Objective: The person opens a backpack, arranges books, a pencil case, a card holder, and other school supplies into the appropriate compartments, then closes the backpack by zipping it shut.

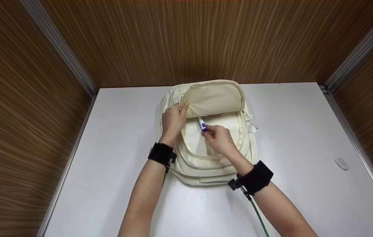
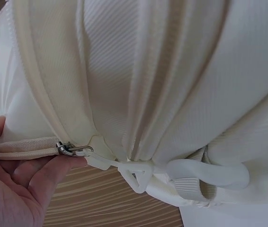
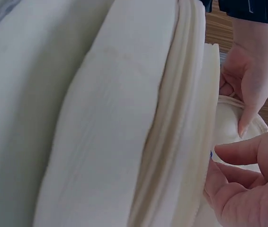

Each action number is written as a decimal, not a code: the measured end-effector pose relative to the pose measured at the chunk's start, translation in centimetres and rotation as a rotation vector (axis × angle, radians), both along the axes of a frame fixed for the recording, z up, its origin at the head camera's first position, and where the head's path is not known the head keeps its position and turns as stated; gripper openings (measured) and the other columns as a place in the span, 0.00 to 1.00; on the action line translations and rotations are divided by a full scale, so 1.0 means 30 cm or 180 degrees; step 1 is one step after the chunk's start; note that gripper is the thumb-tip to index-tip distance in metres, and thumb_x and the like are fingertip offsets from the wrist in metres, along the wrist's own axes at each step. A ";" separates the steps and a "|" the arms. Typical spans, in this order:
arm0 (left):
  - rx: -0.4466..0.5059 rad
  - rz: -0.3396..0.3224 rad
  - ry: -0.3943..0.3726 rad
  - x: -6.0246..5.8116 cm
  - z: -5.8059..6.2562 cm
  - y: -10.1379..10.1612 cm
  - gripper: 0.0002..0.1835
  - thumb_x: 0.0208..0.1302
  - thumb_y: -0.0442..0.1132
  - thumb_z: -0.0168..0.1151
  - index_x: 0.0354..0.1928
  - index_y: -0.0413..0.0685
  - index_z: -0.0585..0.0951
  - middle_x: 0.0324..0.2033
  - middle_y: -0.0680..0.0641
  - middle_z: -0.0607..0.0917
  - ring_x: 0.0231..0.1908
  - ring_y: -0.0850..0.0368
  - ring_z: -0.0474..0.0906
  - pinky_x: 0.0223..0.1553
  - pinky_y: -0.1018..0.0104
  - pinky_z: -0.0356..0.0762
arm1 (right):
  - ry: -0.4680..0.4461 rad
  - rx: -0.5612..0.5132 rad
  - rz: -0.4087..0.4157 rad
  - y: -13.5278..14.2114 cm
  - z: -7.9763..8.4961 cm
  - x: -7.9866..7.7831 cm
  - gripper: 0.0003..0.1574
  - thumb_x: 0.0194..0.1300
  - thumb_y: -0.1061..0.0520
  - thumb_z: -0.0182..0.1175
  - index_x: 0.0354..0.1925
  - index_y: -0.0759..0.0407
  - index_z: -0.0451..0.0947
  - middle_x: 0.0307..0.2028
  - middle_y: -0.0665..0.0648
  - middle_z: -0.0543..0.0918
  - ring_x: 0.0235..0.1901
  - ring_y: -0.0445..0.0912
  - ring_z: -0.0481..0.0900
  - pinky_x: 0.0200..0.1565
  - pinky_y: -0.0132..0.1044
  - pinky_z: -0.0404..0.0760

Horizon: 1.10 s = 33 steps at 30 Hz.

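Note:
A cream backpack (image 1: 186, 169) lies on the white table with its front pocket unzipped and the flap (image 1: 217, 97) folded back. My left hand (image 1: 174, 121) pinches the flap's left edge between thumb and fingers. In the left wrist view, a metal zipper pull (image 2: 70, 149) sits right beside those fingers. My right hand (image 1: 220, 140) pinches the blue-capped end of a white marker (image 1: 201, 123) over the pocket opening. The marker's far end is hidden under the flap. From the right wrist, only a speck of blue shows by the fingertips (image 3: 228, 153).
A small white object (image 1: 341, 164) lies toward the right side of the table (image 1: 305, 131). Wood-grain panels (image 1: 180, 42) enclose the table at the back and sides. White plastic strap pieces (image 1: 251, 127) hang at the backpack's right side. A green cable (image 1: 259, 215) trails from the right wrist.

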<state>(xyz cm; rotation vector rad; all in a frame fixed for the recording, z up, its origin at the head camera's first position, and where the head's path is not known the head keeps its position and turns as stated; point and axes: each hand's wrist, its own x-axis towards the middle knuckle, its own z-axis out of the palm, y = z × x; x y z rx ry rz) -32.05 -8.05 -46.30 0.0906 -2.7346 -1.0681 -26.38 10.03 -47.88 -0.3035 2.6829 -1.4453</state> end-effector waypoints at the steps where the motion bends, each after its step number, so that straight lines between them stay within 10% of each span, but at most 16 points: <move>1: 0.0005 0.0003 0.0011 -0.001 -0.001 0.000 0.24 0.72 0.56 0.53 0.23 0.47 0.74 0.22 0.43 0.81 0.29 0.42 0.80 0.33 0.48 0.74 | 0.0008 0.0023 0.0097 -0.007 0.000 0.000 0.22 0.66 0.70 0.57 0.58 0.75 0.74 0.46 0.64 0.84 0.47 0.53 0.84 0.47 0.36 0.80; 17: 0.0027 0.0020 -0.0020 0.007 -0.016 0.000 0.23 0.72 0.55 0.54 0.22 0.49 0.71 0.19 0.46 0.77 0.26 0.45 0.77 0.31 0.50 0.73 | 0.0373 0.0279 0.0593 0.070 0.030 0.015 0.24 0.66 0.65 0.61 0.59 0.73 0.74 0.57 0.68 0.75 0.57 0.59 0.75 0.58 0.46 0.74; 27: -0.0011 -0.0003 -0.0079 0.010 -0.013 -0.003 0.24 0.73 0.55 0.53 0.22 0.48 0.71 0.19 0.46 0.76 0.26 0.44 0.77 0.33 0.49 0.73 | 0.0252 0.0042 0.0003 0.336 0.038 -0.017 0.26 0.68 0.67 0.58 0.62 0.73 0.70 0.60 0.72 0.70 0.60 0.65 0.70 0.60 0.55 0.69; 33: -0.0007 0.0003 -0.0052 0.006 -0.017 -0.009 0.24 0.73 0.56 0.52 0.21 0.50 0.69 0.18 0.47 0.74 0.25 0.46 0.76 0.31 0.50 0.72 | -0.0004 0.0644 -0.0571 0.554 -0.026 -0.070 0.32 0.69 0.64 0.56 0.68 0.73 0.62 0.62 0.80 0.64 0.61 0.72 0.66 0.59 0.62 0.67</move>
